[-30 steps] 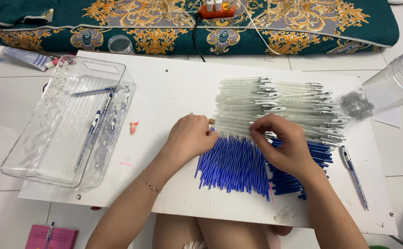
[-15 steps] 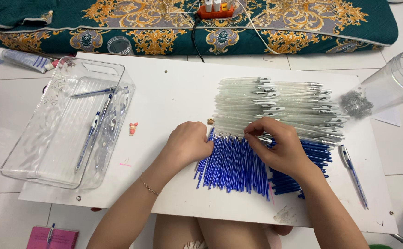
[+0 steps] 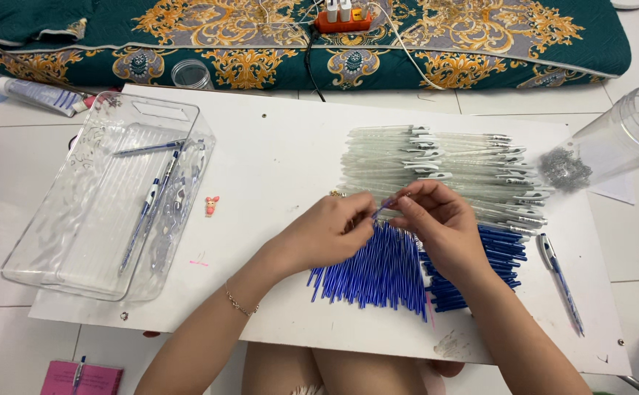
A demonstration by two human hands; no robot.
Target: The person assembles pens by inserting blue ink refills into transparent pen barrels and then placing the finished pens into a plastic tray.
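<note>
**A:** ok so what's actually in the hands here?

**B:** One blue refill (image 3: pixel 379 210), pinched at its upper end. The left hand (image 3: pixel 332 232) and right hand (image 3: pixel 436 219) meet right over it, fingers curled in close with the tips nearly touching each other — neither hand is spread open at all. The thin blue rod pokes out between them, just above the fan of blue refills (image 3: pixel 374 271) lying on the white board (image 3: pixel 275 161). Which hand has the firmer hold on it I honestly can't tell, the fingers overlap too much.

**A:** and around that?

**B:** Just behind the hands there's a big stack of clear pen barrels (image 3: pixel 444 164), all lying sideways with their clips toward the right. Under the right wrist is a second bunch of darker blue pieces (image 3: pixel 498 252). One finished pen (image 3: pixel 559 281) lies alone near the board's right edge.

**A:** left side?

**B:** A clear plastic tray (image 3: pixel 56 249) sits half on the board, with a few assembled pens (image 3: pixel 148 212) in it. A tiny pink figure (image 3: pixel 211 205) sits on the board just beside the tray. Far right — a clear tipped jar (image 3: pixel 626 139) with small grey springs (image 3: pixel 564 168) at its mouth. A teal and gold patterned cushion (image 3: pixel 480 44) runs along the back.
</note>
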